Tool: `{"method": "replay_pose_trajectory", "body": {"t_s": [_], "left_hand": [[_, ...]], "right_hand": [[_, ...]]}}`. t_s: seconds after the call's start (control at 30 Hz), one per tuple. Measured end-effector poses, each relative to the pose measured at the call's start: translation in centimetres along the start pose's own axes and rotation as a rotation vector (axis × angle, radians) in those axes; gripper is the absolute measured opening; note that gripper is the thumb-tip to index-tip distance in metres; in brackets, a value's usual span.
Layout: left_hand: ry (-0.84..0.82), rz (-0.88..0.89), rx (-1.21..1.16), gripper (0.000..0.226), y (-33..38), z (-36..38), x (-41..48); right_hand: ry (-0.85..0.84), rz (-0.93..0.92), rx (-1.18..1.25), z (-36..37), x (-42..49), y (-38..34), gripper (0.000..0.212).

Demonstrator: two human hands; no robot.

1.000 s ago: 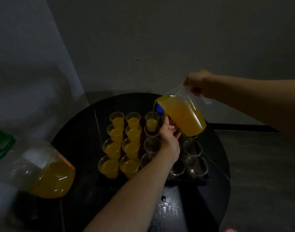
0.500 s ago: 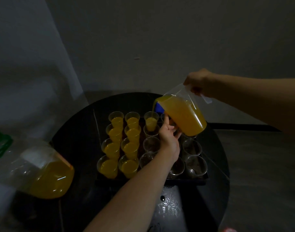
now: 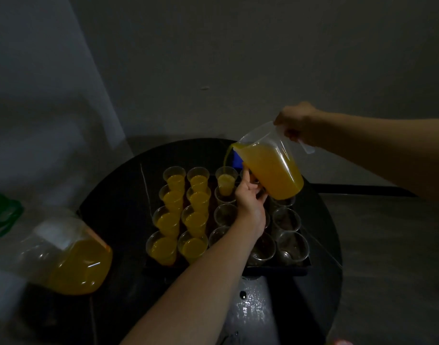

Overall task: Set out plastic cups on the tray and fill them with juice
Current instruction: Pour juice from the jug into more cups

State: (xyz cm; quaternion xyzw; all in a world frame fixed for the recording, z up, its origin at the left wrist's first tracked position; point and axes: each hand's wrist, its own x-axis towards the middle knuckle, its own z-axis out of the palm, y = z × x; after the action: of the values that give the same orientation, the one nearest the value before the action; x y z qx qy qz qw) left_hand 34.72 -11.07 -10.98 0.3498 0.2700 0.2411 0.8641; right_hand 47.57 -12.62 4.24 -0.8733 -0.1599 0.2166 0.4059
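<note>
A dark tray (image 3: 275,270) on a round black table holds several clear plastic cups in rows. The two left columns are full of orange juice (image 3: 168,222). My right hand (image 3: 298,123) grips the handle of a clear jug (image 3: 273,168) of juice, tilted left, and a thin stream falls into the far cup of the third column (image 3: 226,181), which is partly filled. My left hand (image 3: 250,197) reaches over the tray with fingers against the jug's underside. The remaining cups on the right (image 3: 287,219) hold no juice.
A large juice bottle (image 3: 71,257), about half full, lies tilted at the table's left edge. Something green (image 3: 2,215) shows at the far left. A blue object (image 3: 237,158) peeks out behind the jug. A wall stands close behind the round table (image 3: 114,220).
The juice level in the far third-column cup has risen slightly as pouring continues. Both hands and the jug stay in nearly the same place.
</note>
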Motion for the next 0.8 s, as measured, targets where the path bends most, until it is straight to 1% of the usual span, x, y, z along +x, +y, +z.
{"method": "replay_pose_trajectory", "body": {"t_s": [0.17, 0.27, 0.57, 0.8], "left_hand": [[-0.004, 0.007, -0.006, 0.066, 0.6, 0.1, 0.2], [-0.007, 0.011, -0.02, 0.067, 0.8, 0.1, -0.1], [0.009, 0.017, -0.035, 0.066, 1.2, 0.1, -2.5], [0.007, -0.002, -0.051, 0.067, 1.0, -0.2, -4.7]], "right_hand": [[0.03, -0.026, 0.062, 0.2, 0.0, 0.4, 0.014], [0.049, -0.039, 0.097, 0.2, -0.2, 0.4, 0.02], [0.041, -0.084, 0.089, 0.0, -1.8, 0.5, 0.018], [0.019, -0.073, 0.071, 0.0, -3.3, 1.0, 0.014]]}}
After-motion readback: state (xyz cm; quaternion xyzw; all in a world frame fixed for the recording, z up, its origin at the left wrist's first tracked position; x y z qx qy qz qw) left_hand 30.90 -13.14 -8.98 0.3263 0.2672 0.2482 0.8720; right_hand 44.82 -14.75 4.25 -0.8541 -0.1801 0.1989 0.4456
